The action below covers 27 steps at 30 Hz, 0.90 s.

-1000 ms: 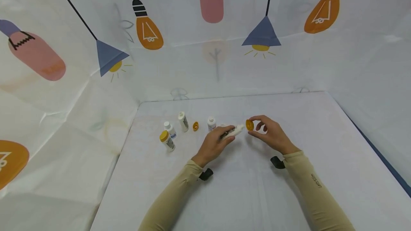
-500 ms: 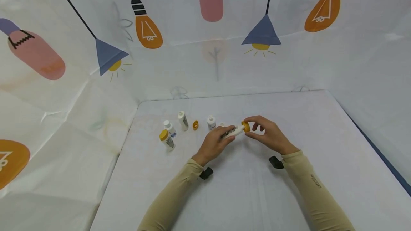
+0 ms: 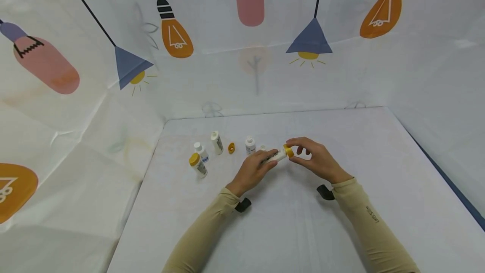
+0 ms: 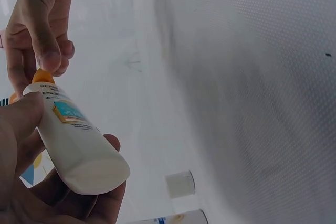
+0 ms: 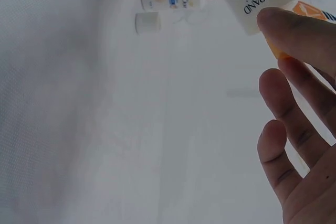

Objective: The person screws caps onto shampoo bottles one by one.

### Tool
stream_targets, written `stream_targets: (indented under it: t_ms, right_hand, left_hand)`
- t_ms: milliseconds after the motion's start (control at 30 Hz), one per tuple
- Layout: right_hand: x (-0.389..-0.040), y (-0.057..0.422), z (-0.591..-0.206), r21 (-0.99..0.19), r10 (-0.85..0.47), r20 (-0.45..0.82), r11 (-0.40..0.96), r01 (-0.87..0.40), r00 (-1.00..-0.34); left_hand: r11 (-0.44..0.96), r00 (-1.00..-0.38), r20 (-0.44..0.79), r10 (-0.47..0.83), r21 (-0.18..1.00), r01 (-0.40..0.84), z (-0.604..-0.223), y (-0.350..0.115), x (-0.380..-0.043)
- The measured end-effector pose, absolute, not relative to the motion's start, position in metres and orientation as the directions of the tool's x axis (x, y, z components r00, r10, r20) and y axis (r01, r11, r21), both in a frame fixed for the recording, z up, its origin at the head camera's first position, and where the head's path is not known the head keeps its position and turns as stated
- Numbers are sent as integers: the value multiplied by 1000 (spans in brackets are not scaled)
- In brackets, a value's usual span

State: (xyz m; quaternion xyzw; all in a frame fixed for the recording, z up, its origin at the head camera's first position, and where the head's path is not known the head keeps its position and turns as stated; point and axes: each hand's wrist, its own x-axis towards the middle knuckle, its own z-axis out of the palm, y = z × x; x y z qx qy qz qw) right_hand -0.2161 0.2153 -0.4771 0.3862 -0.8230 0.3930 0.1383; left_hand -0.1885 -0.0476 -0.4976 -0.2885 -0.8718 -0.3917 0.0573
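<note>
My left hand (image 3: 253,167) grips a white plastic bottle (image 4: 79,145) with a blue and orange label, tilted with its mouth toward the right. At that mouth sits an orange-yellow screw cap (image 3: 288,151), pinched between thumb and fingertips of my right hand (image 3: 317,161). In the left wrist view the cap (image 4: 43,76) is at the bottle's neck, partly covered by the right fingers. The right wrist view shows the right thumb over the bottle's shoulder, hiding much of the cap.
Behind the left hand stands a white bottle (image 3: 250,145), with a small white cap (image 3: 263,148) beside it. Farther left are an orange cap (image 3: 231,148), a white bottle (image 3: 217,143), a white-capped bottle (image 3: 201,152) and a yellow-capped bottle (image 3: 198,166). A printed sheet (image 3: 227,79) encloses the table.
My right hand has moved left, bringing the cap from beside the bottle onto its mouth; the neck that showed earlier is now covered. The left hand stays nearly still.
</note>
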Motion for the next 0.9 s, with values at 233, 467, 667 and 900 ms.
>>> stream_targets:
  t_ms: [233, 467, 667, 900]
  right_hand:
    - [-214, 213, -476, -513, -533, 549, 393, -763, -643]
    - [-214, 211, -476, -465, -543, 580, 393, -794, -608]
    - [-214, 211, -477, -460, -544, 571, 408, -789, -614]
    - [-214, 209, -478, -511, -509, 554, 416, -752, -658]
  left_hand:
    - [505, -828, 313, 466, 674, 539, -500, -49, -188]
    - [479, -825, 312, 471, 695, 536, -500, -50, -189]
    - [460, -820, 335, 464, 701, 546, -499, -52, -188]
    - [428, -794, 387, 470, 687, 587, -503, -51, -190]
